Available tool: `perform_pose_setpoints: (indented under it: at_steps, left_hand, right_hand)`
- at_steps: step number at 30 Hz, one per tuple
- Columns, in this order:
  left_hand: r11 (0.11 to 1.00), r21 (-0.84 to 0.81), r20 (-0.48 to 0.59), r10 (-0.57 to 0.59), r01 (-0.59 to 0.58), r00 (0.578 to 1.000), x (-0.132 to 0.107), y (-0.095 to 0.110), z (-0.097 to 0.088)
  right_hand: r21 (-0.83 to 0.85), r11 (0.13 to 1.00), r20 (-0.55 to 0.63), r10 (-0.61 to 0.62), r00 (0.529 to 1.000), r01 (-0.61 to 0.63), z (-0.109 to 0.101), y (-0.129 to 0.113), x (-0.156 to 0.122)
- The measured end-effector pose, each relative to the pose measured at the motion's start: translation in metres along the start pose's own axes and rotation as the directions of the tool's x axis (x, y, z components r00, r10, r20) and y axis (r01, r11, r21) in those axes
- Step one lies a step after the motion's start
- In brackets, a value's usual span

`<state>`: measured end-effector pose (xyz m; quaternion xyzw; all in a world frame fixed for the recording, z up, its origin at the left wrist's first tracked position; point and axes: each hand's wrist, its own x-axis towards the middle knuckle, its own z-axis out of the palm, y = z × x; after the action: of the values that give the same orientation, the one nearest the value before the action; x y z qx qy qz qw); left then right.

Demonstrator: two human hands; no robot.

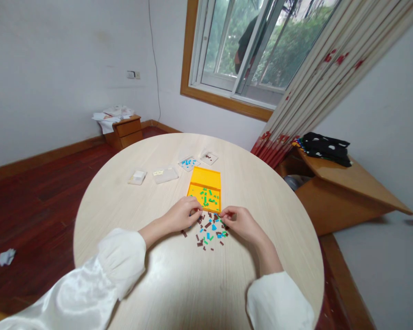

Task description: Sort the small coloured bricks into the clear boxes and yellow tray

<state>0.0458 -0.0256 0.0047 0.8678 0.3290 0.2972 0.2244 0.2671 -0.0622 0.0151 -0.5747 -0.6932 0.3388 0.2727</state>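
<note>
A yellow box [206,177] lies opened out flat on the table, with green toy bricks [209,200] spread in its near half. In front of it is a loose pile of small brown, blue and green bricks [208,228]. My left hand [182,214] is at the box's near left corner, thumb and fingers pinched together at the pile's edge. By the near right corner, my right hand [241,223] also pinches, beside the pile's right side. Whatever is between the fingertips of either hand is too small or hidden to make out.
Behind the yellow box are clear trays, one with blue bricks [189,163] and one with brown pieces [209,158]. To the left lie a tray with pale pieces [165,175] and a small clear case [137,177]. All stand on a round wooden table [117,201].
</note>
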Motion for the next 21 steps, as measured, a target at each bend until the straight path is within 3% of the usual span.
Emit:
perform_pose_setpoints:
  at_steps: [6, 16, 21]
  left_hand:
    - [1.0, -0.004, 0.002, -0.009, 0.009, 1.0, 0.0001, 0.0004, -0.0003]
    - [1.0, -0.002, 0.0, -0.007, 0.007, 1.0, -0.0001, -0.0001, -0.0008]
    - [1.0, 0.0, 0.01, -0.008, 0.008, 1.0, -0.0005, -0.0008, -0.0001]
  right_hand:
    - [-0.061, 0.998, 0.031, -0.011, 0.999, 0.013, 0.007, 0.0076, 0.0005]
    - [-0.23, 0.97, 0.014, -0.077, 0.997, 0.078, 0.0077, 0.0006, 0.0005]
    - [-0.185, 0.981, 0.038, -0.054, 0.998, 0.06, 0.009, 0.0046, 0.0015]
